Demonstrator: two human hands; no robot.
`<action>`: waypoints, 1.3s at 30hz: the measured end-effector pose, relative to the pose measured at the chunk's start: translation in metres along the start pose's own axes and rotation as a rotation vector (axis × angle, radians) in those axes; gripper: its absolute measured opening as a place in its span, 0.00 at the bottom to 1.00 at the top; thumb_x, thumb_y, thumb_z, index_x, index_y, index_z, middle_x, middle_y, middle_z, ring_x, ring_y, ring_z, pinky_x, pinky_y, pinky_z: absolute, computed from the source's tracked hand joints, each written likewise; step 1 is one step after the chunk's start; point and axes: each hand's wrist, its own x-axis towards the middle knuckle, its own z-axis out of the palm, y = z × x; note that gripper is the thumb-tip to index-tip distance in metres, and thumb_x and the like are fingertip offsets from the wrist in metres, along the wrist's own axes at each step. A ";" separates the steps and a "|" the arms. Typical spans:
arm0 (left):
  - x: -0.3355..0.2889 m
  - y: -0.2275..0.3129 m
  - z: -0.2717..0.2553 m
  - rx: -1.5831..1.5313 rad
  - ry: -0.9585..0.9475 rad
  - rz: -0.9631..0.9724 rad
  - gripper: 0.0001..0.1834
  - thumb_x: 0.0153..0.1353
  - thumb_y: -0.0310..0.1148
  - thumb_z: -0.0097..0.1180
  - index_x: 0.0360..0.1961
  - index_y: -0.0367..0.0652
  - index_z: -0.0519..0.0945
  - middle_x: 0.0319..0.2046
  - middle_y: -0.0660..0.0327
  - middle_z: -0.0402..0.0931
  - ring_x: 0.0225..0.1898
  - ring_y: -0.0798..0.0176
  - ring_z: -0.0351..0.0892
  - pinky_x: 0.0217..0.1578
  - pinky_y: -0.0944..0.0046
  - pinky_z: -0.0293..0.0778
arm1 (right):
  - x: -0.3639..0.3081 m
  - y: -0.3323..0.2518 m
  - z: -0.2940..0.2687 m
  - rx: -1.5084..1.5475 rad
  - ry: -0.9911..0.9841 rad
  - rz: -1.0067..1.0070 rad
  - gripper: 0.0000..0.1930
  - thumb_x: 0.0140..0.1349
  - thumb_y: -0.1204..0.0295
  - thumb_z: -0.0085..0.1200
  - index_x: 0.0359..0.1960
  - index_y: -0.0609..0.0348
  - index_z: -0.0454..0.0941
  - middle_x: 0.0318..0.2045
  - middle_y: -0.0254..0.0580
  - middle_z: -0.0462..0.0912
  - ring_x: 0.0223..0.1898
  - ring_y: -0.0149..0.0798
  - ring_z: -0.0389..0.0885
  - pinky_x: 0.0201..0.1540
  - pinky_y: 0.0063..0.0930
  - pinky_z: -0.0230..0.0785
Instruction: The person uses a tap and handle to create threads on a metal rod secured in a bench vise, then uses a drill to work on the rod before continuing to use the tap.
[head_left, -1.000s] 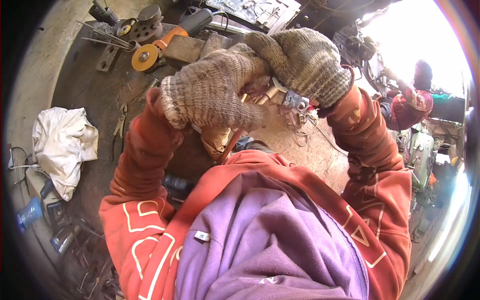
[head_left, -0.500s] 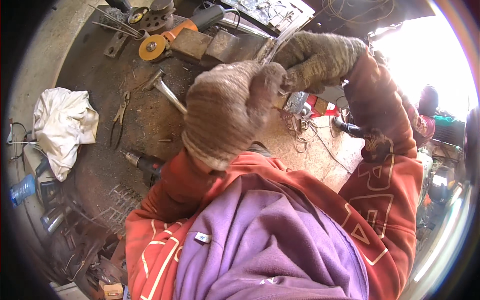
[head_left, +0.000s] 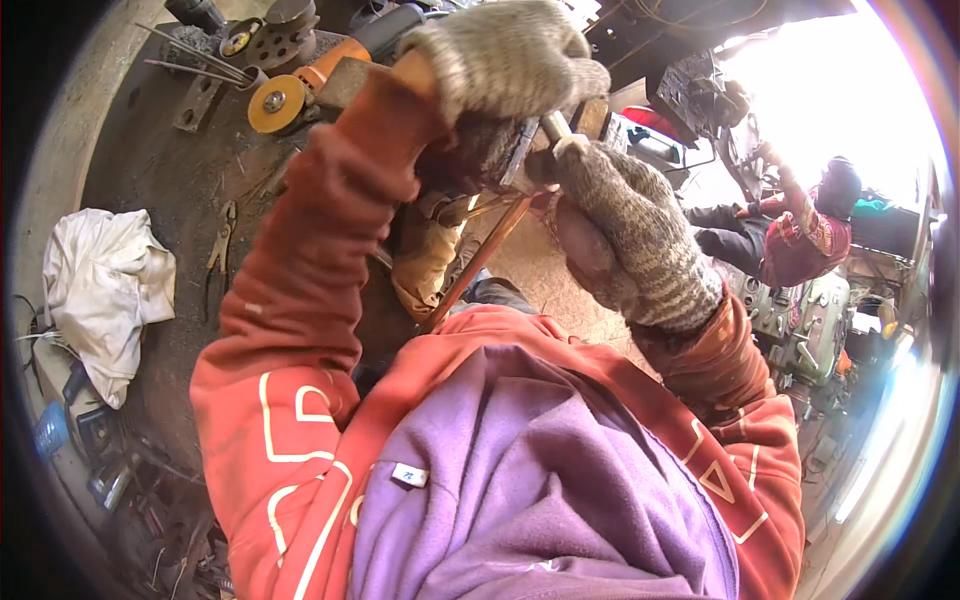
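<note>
My left hand [head_left: 510,62], in a grey-brown knitted glove, reaches across the metal block of a bench vise [head_left: 488,160]. Its fingers are curled closed, and whatever they grip is hidden. Lower and to the right, my right hand [head_left: 640,235], gloved the same way, is closed with its fingertips around the end of a short silver metal bar [head_left: 555,127] at the vise's front. Below the vise, a long brown rod [head_left: 480,255] slants down toward my body.
On the dark workbench lie an angle grinder [head_left: 275,103] with an orange disc, pliers [head_left: 219,245] and a white cloth [head_left: 105,290]. Thin rods [head_left: 205,62] stand in a holder at the far left. Another person [head_left: 810,230] works beside a green machine [head_left: 800,320] at right.
My hands, close together before, have separated. The left has gone up and forward over the vise; the right has come down onto the silver bar. The view has shifted, showing more of the other person.
</note>
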 end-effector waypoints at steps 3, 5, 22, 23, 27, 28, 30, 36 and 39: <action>0.021 -0.017 0.001 0.015 -0.041 0.172 0.22 0.68 0.45 0.59 0.31 0.33 0.89 0.25 0.45 0.85 0.29 0.53 0.86 0.36 0.50 0.79 | -0.004 0.014 0.019 0.281 0.172 0.013 0.18 0.80 0.54 0.58 0.56 0.54 0.85 0.28 0.30 0.83 0.14 0.24 0.68 0.16 0.20 0.56; 0.024 -0.014 0.016 -0.041 0.096 0.161 0.22 0.66 0.46 0.61 0.31 0.34 0.89 0.24 0.45 0.84 0.27 0.52 0.85 0.35 0.49 0.77 | -0.010 0.017 0.008 0.245 0.063 -0.034 0.18 0.81 0.55 0.57 0.59 0.55 0.83 0.30 0.32 0.85 0.18 0.25 0.73 0.20 0.20 0.62; -0.105 0.016 0.150 0.220 0.870 0.148 0.27 0.55 0.44 0.77 0.49 0.38 0.82 0.37 0.44 0.82 0.42 0.36 0.83 0.48 0.44 0.79 | 0.087 -0.053 -0.013 -1.041 -0.394 -0.954 0.18 0.69 0.59 0.66 0.53 0.57 0.89 0.36 0.45 0.89 0.36 0.49 0.89 0.42 0.40 0.81; -0.105 0.019 0.144 0.186 0.805 0.111 0.27 0.52 0.42 0.78 0.49 0.38 0.83 0.37 0.44 0.83 0.42 0.35 0.84 0.48 0.43 0.80 | 0.091 -0.049 -0.020 -0.962 -0.354 -1.067 0.16 0.70 0.59 0.65 0.51 0.56 0.90 0.33 0.43 0.89 0.33 0.49 0.89 0.39 0.39 0.81; -0.121 0.000 0.109 -0.195 0.433 0.017 0.26 0.64 0.29 0.70 0.63 0.35 0.82 0.51 0.48 0.86 0.53 0.55 0.87 0.56 0.58 0.82 | 0.078 -0.031 -0.039 -1.251 -0.028 -1.386 0.15 0.75 0.55 0.60 0.46 0.50 0.92 0.31 0.45 0.89 0.33 0.50 0.89 0.37 0.40 0.80; -0.129 -0.006 0.111 -0.189 0.470 -0.007 0.26 0.64 0.29 0.70 0.63 0.35 0.82 0.51 0.48 0.86 0.53 0.55 0.87 0.56 0.58 0.82 | 0.074 -0.032 -0.042 -1.237 -0.071 -1.410 0.15 0.75 0.55 0.60 0.46 0.50 0.92 0.31 0.45 0.89 0.33 0.50 0.89 0.37 0.40 0.80; -0.129 -0.001 0.104 -0.217 0.435 -0.038 0.25 0.64 0.31 0.71 0.61 0.33 0.83 0.56 0.48 0.85 0.56 0.61 0.86 0.57 0.58 0.82 | 0.068 -0.046 -0.047 -1.367 -0.174 -0.934 0.16 0.76 0.55 0.60 0.49 0.50 0.91 0.34 0.46 0.89 0.33 0.52 0.89 0.38 0.40 0.81; -0.106 0.056 0.156 0.351 0.979 -0.218 0.16 0.69 0.37 0.69 0.50 0.34 0.88 0.40 0.44 0.89 0.41 0.42 0.90 0.45 0.52 0.84 | 0.116 -0.099 -0.047 -1.127 -1.181 -0.388 0.23 0.75 0.55 0.64 0.57 0.64 0.88 0.42 0.42 0.93 0.42 0.29 0.88 0.47 0.29 0.82; -0.090 0.044 0.163 0.441 1.145 -0.374 0.22 0.75 0.45 0.64 0.31 0.37 0.87 0.25 0.47 0.83 0.29 0.40 0.84 0.33 0.48 0.76 | 0.124 -0.100 -0.048 -1.023 -1.297 -0.377 0.21 0.76 0.56 0.64 0.55 0.64 0.88 0.39 0.38 0.91 0.36 0.25 0.83 0.37 0.25 0.76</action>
